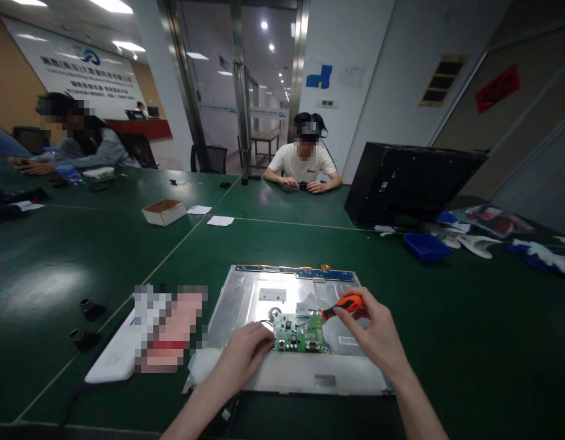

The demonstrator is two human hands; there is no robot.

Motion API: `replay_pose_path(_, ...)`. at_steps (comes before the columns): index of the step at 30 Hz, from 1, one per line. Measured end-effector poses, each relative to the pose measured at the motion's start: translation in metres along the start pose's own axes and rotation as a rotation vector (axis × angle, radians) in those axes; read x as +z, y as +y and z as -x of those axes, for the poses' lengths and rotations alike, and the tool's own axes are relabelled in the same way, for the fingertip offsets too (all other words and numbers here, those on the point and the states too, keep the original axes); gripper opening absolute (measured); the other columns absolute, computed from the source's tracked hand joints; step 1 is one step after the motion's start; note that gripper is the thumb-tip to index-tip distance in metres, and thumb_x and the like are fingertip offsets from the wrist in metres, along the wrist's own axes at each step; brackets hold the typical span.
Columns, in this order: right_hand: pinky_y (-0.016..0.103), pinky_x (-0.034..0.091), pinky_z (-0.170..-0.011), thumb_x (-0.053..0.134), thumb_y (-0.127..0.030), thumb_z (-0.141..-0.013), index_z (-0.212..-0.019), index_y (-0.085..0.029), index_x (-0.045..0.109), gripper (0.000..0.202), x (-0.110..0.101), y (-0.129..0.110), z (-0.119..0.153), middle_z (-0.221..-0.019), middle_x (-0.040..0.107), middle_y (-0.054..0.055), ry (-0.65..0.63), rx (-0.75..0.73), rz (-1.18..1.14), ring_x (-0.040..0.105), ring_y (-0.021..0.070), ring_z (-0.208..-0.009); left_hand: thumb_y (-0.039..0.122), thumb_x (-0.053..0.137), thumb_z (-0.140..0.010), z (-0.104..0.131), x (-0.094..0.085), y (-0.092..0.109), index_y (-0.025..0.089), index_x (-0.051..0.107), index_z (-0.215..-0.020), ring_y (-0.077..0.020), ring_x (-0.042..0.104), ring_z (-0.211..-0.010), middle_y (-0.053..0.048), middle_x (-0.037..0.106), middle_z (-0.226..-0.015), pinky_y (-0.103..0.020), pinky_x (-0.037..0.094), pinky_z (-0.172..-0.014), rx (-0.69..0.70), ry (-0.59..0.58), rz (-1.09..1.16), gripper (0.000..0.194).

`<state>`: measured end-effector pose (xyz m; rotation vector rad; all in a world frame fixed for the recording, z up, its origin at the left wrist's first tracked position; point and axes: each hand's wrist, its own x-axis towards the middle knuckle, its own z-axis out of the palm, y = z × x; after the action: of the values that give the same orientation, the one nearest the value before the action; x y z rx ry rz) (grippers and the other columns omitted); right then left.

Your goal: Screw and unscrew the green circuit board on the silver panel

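A silver metal monitor back panel (pixel 246 299) lies flat on the green table in front of me, with a blue strip along its far edge. A small green circuit board (pixel 299 333) sits on its near middle. My left hand (pixel 246 354) rests on the panel and touches the board's left edge. My right hand (pixel 372 333) grips an orange-handled screwdriver (pixel 344 304), whose dark shaft points down-left at the board's upper right corner.
A white object (pixel 112 360) lies left of the panel, with two small black parts (pixel 87 324) beyond it. A black monitor casing (pixel 402 183), a blue tray (pixel 427 245) and gloves sit at the right. A cardboard box (pixel 164 211) stands mid-table. Two people sit across.
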<state>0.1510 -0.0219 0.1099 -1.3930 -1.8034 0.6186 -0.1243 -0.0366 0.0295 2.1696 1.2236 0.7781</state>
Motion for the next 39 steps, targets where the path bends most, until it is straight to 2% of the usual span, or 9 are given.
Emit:
replay_pose_path(7,0.031,0.054,-0.06,0.054,-0.049,-0.089,-0.104,-0.023,0.05,0.03,0.006,0.014,0.014,-0.094,0.062,0.005,-0.08,0.066,0.032,0.063,0.0166,-0.07,0.01,0.048,-0.086,0.005,0.005,-0.001,0.018,0.065,-0.087,-0.0207,0.059,-0.084,-0.007,0.064,-0.088,-0.029,0.044,-0.072,0.02,0.036,-0.057,0.02)
replay_pose_path(14,0.033,0.054,-0.056,0.056,-0.04,-0.09,-0.102,-0.023,0.052,0.021,0.007,0.001,0.012,-0.091,0.064,0.005,-0.072,-0.026,0.031,0.063,0.0181,-0.069,0.01,0.045,-0.086,0.008,0.008,0.003,0.02,0.066,-0.091,-0.0232,0.057,-0.085,-0.009,0.064,-0.091,-0.034,0.044,-0.074,0.062,0.017,-0.148,0.024)
replay_pose_path(19,0.033,0.053,-0.061,0.056,-0.038,-0.089,-0.101,-0.023,0.053,0.019,0.009,-0.013,0.009,-0.091,0.065,0.005,-0.084,-0.079,0.025,0.063,0.0183,-0.072,0.011,0.046,-0.088,0.006,0.008,0.001,0.02,0.066,-0.091,-0.0224,0.057,-0.087,-0.008,0.064,-0.093,-0.033,0.043,-0.076,0.084,0.015,-0.09,0.022)
replay_pose_path(22,0.029,0.05,-0.061,0.057,-0.037,-0.089,-0.103,-0.021,0.054,0.021,0.01,-0.026,0.005,-0.089,0.065,0.004,-0.12,-0.172,0.042,0.062,0.0172,-0.072,0.011,0.048,-0.088,0.005,0.009,-0.002,0.02,0.066,-0.088,-0.0213,0.058,-0.088,-0.007,0.064,-0.092,-0.031,0.044,-0.076,0.061,0.021,-0.008,0.019)
replay_pose_path(29,0.028,0.042,-0.065,0.058,-0.029,-0.088,-0.104,-0.019,0.054,0.02,0.015,-0.065,-0.014,-0.092,0.066,0.004,-0.319,-0.523,0.175,0.059,0.0165,-0.078,0.012,0.055,-0.085,0.001,0.009,-0.004,0.021,0.069,-0.087,-0.0214,0.059,-0.088,-0.006,0.064,-0.091,-0.03,0.044,-0.078,-0.024,0.029,0.095,0.017)
replay_pose_path(32,0.027,0.038,-0.062,0.057,-0.031,-0.089,-0.1,-0.02,0.054,0.016,0.017,-0.079,-0.026,-0.086,0.065,0.002,-0.389,-0.594,0.226,0.058,0.015,-0.074,0.013,0.058,-0.084,0.001,0.008,-0.003,0.02,0.07,-0.087,-0.022,0.058,-0.089,-0.006,0.063,-0.091,-0.031,0.045,-0.079,-0.05,0.026,0.121,0.015)
replay_pose_path(36,0.027,0.034,-0.059,0.058,-0.027,-0.087,-0.1,-0.02,0.055,0.015,0.017,-0.092,-0.039,-0.087,0.065,0.001,-0.519,-0.651,0.319,0.056,0.0136,-0.073,0.014,0.059,-0.084,0.0,0.009,-0.005,0.02,0.07,-0.085,-0.0227,0.058,-0.092,-0.007,0.064,-0.096,-0.032,0.045,-0.082,-0.061,0.045,0.162,0.013)
replay_pose_path(39,0.026,0.032,-0.056,0.058,-0.028,-0.087,-0.098,-0.02,0.055,0.013,0.016,-0.098,-0.046,-0.085,0.065,-0.001,-0.567,-0.678,0.342,0.054,0.0124,-0.069,0.015,0.059,-0.084,-0.001,0.01,-0.008,0.019,0.069,-0.083,-0.0231,0.058,-0.093,-0.007,0.065,-0.097,-0.033,0.045,-0.082,-0.071,0.053,0.189,0.011)
